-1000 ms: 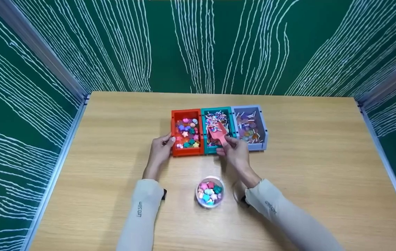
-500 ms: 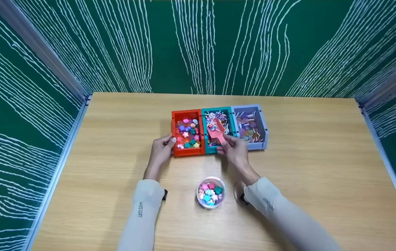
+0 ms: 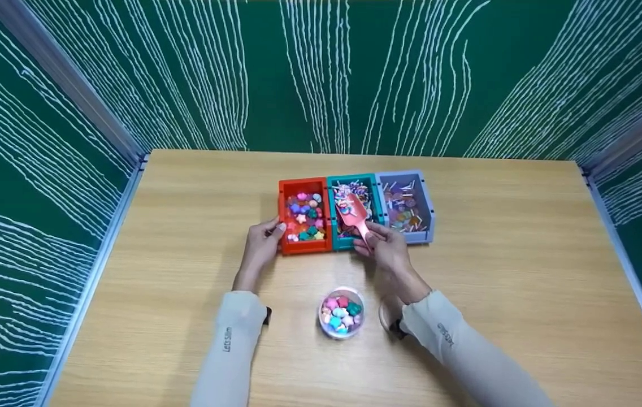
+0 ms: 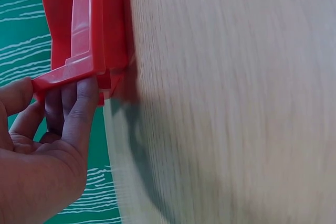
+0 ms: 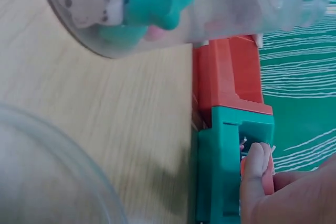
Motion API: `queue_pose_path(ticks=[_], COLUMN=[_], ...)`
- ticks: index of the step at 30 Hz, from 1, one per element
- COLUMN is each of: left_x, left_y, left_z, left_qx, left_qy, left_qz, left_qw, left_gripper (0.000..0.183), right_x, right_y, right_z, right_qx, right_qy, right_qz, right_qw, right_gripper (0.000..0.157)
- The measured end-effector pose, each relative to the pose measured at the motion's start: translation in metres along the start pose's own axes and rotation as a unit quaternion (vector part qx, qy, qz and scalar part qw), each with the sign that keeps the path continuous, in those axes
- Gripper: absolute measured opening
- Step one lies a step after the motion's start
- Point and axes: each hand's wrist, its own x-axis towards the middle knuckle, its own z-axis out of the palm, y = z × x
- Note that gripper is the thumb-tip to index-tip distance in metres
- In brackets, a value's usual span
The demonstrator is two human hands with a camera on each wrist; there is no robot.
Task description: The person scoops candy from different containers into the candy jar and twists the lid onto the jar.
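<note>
My left hand [image 3: 261, 249] pinches the near-left corner of the red bin [image 3: 304, 247]; in the left wrist view the thumb is on its rim [image 4: 68, 72] and the fingers lie beneath. The right hand [image 3: 390, 251] holds a pink scoop [image 3: 354, 212] by its handle. Its blade is over the teal bin [image 3: 343, 243], which holds many small candy-like sticks and beads, and some striped pieces lie on the blade. Colourful star and round beads lie in the red bin. A clear jar [image 3: 342, 336] with star beads stands in front of the bins.
A lavender bin [image 3: 429, 223] with translucent beads and sticks adjoins the teal one on the right. A clear round object [image 5: 79, 156], partly hidden by the right forearm in the head view, lies right of the jar. Green walls with white lines surround the wooden table [image 3: 196, 198].
The scoop's blade has shifted slightly left and its handle now tilts more, showing more of its length. My right hand has moved a little right. The left hand stays on the red bin.
</note>
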Motion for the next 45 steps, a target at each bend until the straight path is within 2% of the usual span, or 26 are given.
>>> queue_pose_path(ticks=[3,7,15,22,29,35,38,45], left_x=[-0.001,-0.001,0.000,-0.001,0.001,0.001,0.001,0.003], left_y=[0.000,-0.002,-0.001,-0.001,0.000,0.003,0.004,0.006], left_z=[-0.001,-0.002,-0.007,-0.006,-0.002,0.001,0.001,-0.002], left_qx=[-0.010,0.002,0.087,0.131,0.147,0.135,0.129,0.142], left_qy=[0.002,0.003,-0.029,-0.031,-0.026,-0.020,-0.024,-0.038], left_qz=[0.005,0.034,0.068,0.115,0.106,0.083,0.076,0.059], left_qw=[0.9999,0.9994,0.9934,0.9842,0.9831,0.9871,0.9884,0.9873], left_gripper=[0.039,0.039,0.042,0.042,0.044,0.046,0.046,0.049], right_x=[-0.003,-0.007,-0.012,-0.016,-0.019,-0.023,-0.025,-0.032], right_y=[0.000,0.001,0.000,-0.005,-0.010,-0.010,-0.010,-0.013], right_z=[-0.002,-0.005,-0.012,-0.020,-0.028,-0.033,-0.037,-0.049], right_qx=[0.010,0.013,-0.005,-0.026,-0.046,-0.037,-0.038,-0.070], right_qy=[-0.002,-0.004,-0.016,-0.016,-0.017,-0.027,-0.032,-0.041], right_qz=[-0.005,-0.021,-0.020,-0.009,-0.009,-0.031,-0.038,-0.025], right_qw=[1.000,1.000,1.000,0.999,0.999,0.998,0.998,0.996], right_gripper=[0.045,0.043,0.044,0.045,0.045,0.043,0.043,0.042])
